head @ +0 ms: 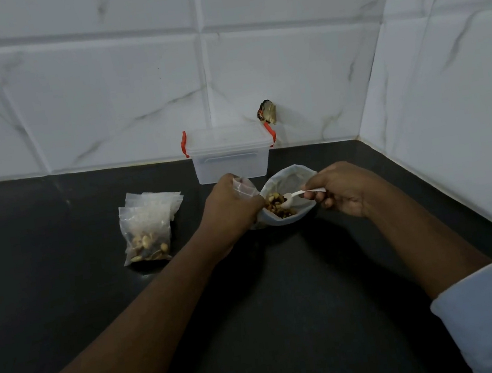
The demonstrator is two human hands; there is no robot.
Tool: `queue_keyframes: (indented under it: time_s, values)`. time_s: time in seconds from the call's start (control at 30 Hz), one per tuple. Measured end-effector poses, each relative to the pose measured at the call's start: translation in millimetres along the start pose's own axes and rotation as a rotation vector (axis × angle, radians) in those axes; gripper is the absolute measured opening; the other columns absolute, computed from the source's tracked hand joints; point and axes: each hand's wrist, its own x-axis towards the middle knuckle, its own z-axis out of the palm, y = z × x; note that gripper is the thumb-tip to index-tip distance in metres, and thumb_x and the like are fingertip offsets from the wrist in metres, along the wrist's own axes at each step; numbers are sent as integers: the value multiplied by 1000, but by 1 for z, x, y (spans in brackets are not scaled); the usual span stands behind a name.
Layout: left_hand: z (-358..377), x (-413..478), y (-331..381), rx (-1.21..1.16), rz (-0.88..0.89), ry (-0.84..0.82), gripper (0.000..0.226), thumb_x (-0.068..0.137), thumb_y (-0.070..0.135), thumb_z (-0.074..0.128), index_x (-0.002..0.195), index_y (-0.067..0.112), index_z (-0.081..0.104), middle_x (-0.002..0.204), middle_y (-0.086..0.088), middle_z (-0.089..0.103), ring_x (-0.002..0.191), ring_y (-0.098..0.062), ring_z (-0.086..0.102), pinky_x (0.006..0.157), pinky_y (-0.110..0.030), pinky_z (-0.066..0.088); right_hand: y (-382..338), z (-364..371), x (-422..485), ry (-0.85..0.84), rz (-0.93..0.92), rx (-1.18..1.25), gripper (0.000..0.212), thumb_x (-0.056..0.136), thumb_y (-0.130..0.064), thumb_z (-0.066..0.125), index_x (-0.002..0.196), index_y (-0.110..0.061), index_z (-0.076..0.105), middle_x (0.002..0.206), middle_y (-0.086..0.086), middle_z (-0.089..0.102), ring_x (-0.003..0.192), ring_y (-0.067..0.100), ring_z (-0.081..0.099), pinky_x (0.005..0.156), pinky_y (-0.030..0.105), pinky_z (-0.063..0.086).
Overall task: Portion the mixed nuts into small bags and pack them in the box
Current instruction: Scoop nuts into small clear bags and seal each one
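Mixed nuts (277,207) lie mostly in the big open bag (288,180) at the middle of the dark tabletop (65,306), with one portion already in a filled small bag (146,240) at far left. That filled bag rests on the near end of a stack of empty small bags (161,202). Next comes the left hand (231,209), its fingers curled round a clear small bag (243,186) held just beside the big bag's rim. Behind the hands, against the tiled wall, stands the box (229,157), its lid on and its red clasps at the sides. The white spoon (298,194) has its bowl down among the nuts, and the right hand (345,193) pinches its handle. From here, the likeliest fault is a spill: the held bag's mouth looks crumpled in the grip, so a heaped spoonful might miss it and scatter. The big bag is soft, so a hard dig could tip it. The box also needs opening before packing.
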Motion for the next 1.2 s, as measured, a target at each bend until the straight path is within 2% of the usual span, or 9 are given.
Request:
queue_keyframes:
  time_s: [0.17,0.3,0.47,0.63,0.8,0.93,1.07,1.13,1.2]
  values:
    - [-3,2,-1,73,47,34,42,89,28,77,120,28,50,114,7,61,93,-10,63,66,-20,55,0,-10,7,-3,-15,134,11,97,2,58,91,6,66,72,12,62,46,5,43,37,15,29]
    - [-3,1,-2,229,163,19,49,89,32,78,127,28,47,112,12,55,84,-3,58,53,-12,47,-3,-18,6,-51,-55,161,7,95,1,62,92,4,67,72,12,64,49,6,44,38,16,30]
    - [0,2,-7,278,174,-38,54,88,33,78,132,27,47,127,4,59,103,-11,60,67,-17,53,-7,-15,1,-180,-134,184,10,95,0,62,88,0,69,70,9,62,50,7,42,39,16,28]
    - [1,3,-7,278,185,-61,52,88,33,78,131,27,48,127,4,60,103,-11,59,71,-18,53,-8,-4,-2,-305,-185,206,19,96,-2,62,108,9,72,71,7,61,51,6,41,40,15,29]
    - [2,5,-6,323,172,-66,51,89,33,77,130,27,47,128,3,60,100,-11,59,81,-29,60,-7,6,-6,-307,-248,84,19,98,-3,62,110,7,74,74,10,65,53,6,43,42,15,32]
    - [2,6,-8,336,187,-34,52,89,37,77,130,25,48,128,3,62,106,-14,62,89,-38,60,-10,10,-14,-199,-466,-129,12,96,-7,68,103,-2,76,80,12,73,57,10,52,48,19,43]
    - [1,8,-12,272,206,38,45,87,33,78,121,28,49,118,7,64,99,-10,62,81,-30,57,-10,15,-20,-107,-753,-423,14,96,-15,71,105,-18,81,82,0,77,64,8,65,60,22,54]
    - [0,8,-12,237,209,67,39,88,33,77,114,28,49,110,9,64,93,-8,62,74,-26,54,-8,20,-19,-65,-844,-521,16,94,-19,73,108,-23,81,84,-4,77,71,10,70,66,31,61]
    - [0,8,-13,203,218,84,35,89,37,76,110,28,50,103,10,65,89,-7,65,75,-32,58,-5,26,-20,-36,-948,-602,18,93,-19,75,109,-24,81,89,-8,76,80,12,71,73,36,61]
